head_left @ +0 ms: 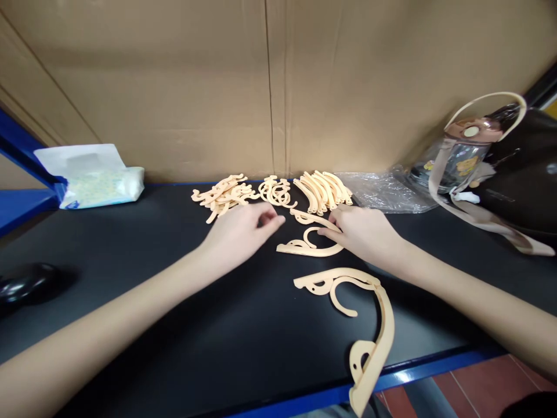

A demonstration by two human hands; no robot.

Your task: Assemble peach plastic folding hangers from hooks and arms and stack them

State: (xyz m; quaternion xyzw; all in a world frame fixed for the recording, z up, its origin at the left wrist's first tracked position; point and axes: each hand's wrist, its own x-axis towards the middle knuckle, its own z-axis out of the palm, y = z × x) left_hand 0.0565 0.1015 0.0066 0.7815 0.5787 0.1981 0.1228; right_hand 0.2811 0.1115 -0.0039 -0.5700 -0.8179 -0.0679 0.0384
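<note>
Near hanger [386, 325] at the table's edge, right hand on another beyond it

Pale cream and made of curved pieces, the near hanger lies on the black table [209, 348]. Its two arms meet at a corner with a hook [337, 297] curling inside; one arm stretches left, while the other comes toward the camera, its tip crossing the blue edge [435, 367].

Just beyond is the second hanger [311, 251], its two arms fanning out leftward from the right hand [363, 229]. That hand grips it at the right-hand end, thumb beside the small hook between the arms. To the left, the left hand [241, 226] hovers with thumb and forefinger bent toward each other; nothing shows between them, but I cannot tell whether the hidden fingers hold anything.

Behind the hands are three piles: a jumbled left pile [224, 194], a middle pile of hooks [275, 191], and a right pile of curved arms [322, 191] lying side by side. Right of these lies a clear plastic bag [383, 191], then a strapped bottle [467, 159]. Over on the left are a soft packet [100, 186] and, nearer, a black mouse [28, 281]. Cardboard [174, 87] stands behind everything.
</note>
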